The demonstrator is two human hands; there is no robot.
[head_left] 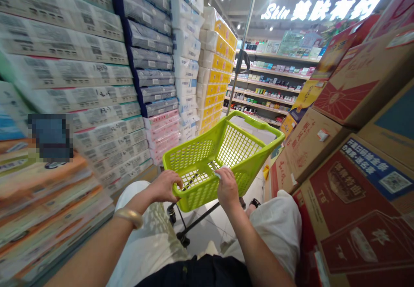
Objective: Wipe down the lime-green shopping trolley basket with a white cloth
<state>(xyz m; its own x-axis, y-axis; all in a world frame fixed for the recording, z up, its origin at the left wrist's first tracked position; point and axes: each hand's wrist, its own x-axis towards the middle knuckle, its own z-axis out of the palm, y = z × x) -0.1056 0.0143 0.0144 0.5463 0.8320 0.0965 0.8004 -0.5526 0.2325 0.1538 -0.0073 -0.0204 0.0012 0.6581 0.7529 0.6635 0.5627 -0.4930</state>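
Evidently both hands are at the green basket (194,201), which sits just ahead of them on a wheeled frame (203,217). The left hand (166,186), a gold-coloured bangle (129,218) behind its wrist, is clamped on the basket's near corner, fingers curled over the rim. To its right, well apart, the right hand (227,188) has its fingers closed on a small white wad (220,173) by the near rim. Beyond the hands, a metal pole (247,24) rises behind the basket. Left of the left hand stand stacked wrapped packs (106,73); right of the right hand, printed cartons (349,183) are piled up. Stocked shelves (265,84) lie farthest ahead.
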